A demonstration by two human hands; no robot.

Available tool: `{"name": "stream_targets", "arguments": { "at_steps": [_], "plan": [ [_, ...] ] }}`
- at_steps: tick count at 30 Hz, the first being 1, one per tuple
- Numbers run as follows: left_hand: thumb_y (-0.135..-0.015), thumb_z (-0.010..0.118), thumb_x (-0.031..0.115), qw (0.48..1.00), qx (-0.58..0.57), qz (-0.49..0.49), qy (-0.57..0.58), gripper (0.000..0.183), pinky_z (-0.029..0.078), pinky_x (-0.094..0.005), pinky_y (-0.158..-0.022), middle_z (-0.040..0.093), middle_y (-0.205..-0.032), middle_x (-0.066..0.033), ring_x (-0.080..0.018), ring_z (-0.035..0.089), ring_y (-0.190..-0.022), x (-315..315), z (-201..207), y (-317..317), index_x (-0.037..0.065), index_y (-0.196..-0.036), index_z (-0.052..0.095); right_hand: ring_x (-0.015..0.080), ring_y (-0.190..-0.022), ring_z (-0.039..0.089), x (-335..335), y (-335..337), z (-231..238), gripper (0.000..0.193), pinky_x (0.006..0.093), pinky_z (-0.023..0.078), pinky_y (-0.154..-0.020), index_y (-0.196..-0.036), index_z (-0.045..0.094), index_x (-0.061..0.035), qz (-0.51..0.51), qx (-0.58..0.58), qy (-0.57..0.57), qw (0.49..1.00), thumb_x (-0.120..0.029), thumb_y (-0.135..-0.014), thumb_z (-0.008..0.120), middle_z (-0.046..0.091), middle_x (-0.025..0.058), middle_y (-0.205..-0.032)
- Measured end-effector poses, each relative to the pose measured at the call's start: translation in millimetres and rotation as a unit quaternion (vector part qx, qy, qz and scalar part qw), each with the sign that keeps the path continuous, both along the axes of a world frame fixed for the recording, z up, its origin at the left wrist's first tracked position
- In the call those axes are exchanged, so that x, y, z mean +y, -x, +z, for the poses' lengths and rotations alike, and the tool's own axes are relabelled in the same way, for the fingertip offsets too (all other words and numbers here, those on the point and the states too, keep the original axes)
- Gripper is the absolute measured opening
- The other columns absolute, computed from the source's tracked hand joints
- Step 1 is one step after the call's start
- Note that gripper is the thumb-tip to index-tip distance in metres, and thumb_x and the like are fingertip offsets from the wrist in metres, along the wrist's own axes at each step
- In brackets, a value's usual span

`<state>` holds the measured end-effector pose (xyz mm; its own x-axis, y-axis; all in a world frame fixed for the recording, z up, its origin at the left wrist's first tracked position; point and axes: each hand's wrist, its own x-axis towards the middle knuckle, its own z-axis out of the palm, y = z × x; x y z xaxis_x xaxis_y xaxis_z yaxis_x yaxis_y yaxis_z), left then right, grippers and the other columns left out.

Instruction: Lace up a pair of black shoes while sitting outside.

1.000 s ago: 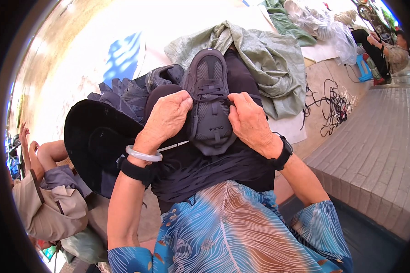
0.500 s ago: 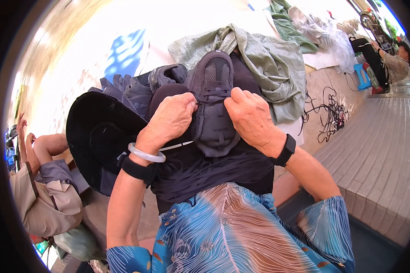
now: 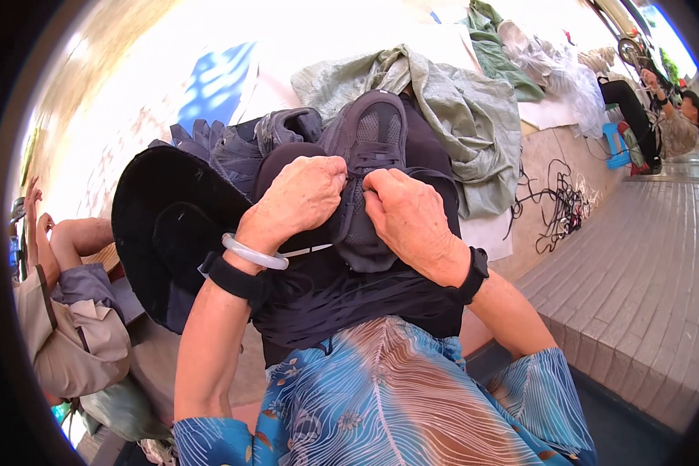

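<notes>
From my end I had the dark shoe (image 3: 352, 213) just above the centre of the frame, lying on the lap with a hand at either side. The left hand (image 3: 299, 194) was narrowed to a pinch at the shoe's left edge and seemed to hold the dark lace (image 3: 374, 158) there. The right hand (image 3: 412, 221) was narrowed too, its fingertips bunched over the middle of the shoe; I could not tell whether lace lay between them. A loose end of lace ran out toward the right of the frame, across the dark trousers (image 3: 431, 140).

As I judged it, lacing was the step in hand, and it called for small, patient finger work — a pinch close to the lace tip, the shoe braced by the other hand, each length drawn through flat and even. The loose end needed to stay clear of the fingers and of the bundle of laces (image 3: 318, 299) lower down on the lap, where strands could have tangled.

The rounded toe (image 3: 377, 120) pointed to the top of the frame, as far as I could judge, with the heel end toward the lower centre, partly hidden by the right hand. The long axis ran nearly upright — its upper end leaning slightly right
</notes>
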<state>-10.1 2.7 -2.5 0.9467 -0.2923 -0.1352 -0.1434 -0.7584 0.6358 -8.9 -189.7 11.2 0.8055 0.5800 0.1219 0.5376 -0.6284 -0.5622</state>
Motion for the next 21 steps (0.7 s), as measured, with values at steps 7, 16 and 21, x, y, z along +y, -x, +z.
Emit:
{"name": "stream_targets", "arguments": {
  "at_steps": [7, 16, 21],
  "plan": [
    [-0.095, 0.053, 0.014, 0.974, 0.143, 0.110, 0.140, 0.021, 0.048, -0.0319, -0.049, 0.060, -0.071, -0.0097, -0.0199, 0.060, -0.050, -7.0, 12.4, -5.0, -0.004, -0.086, 0.059, 0.0366, -0.077, 0.067, 6.9, 2.2, -6.2, 0.011, 0.0453, 0.053, -0.067, -0.093, 0.061, -0.0056, -0.099, 0.000, -0.009, 0.995, -0.014, -0.086, 0.064, 0.067, 0.0165, -0.084],
    [-0.097, 0.050, 0.018, 0.995, -0.012, 0.089, 0.037, 0.021, 0.046, -0.0526, -0.071, 0.061, -0.084, -0.0278, -0.0478, 0.059, -0.083, -8.4, 8.1, 5.6, 0.000, -0.095, 0.059, 0.0382, -0.072, 0.067, 10.5, -2.7, -4.1, 0.020, 0.0466, 0.052, -0.064, -0.097, 0.061, -0.0063, -0.121, 0.080, -0.029, 0.989, -0.017, -0.082, 0.070, 0.067, 0.0182, -0.073],
    [-0.099, 0.048, 0.021, 0.997, -0.007, 0.080, 0.014, 0.023, 0.044, -0.0543, -0.070, 0.061, -0.081, -0.0270, -0.0479, 0.058, -0.083, -12.5, 12.0, 8.5, 0.000, -0.091, 0.055, 0.0346, -0.063, 0.064, 12.3, -1.3, -10.0, 0.018, 0.0420, 0.049, -0.060, -0.094, 0.063, -0.0060, -0.135, 0.054, -0.077, 0.986, -0.016, -0.081, 0.069, 0.062, 0.0139, -0.062]
  ]
}}
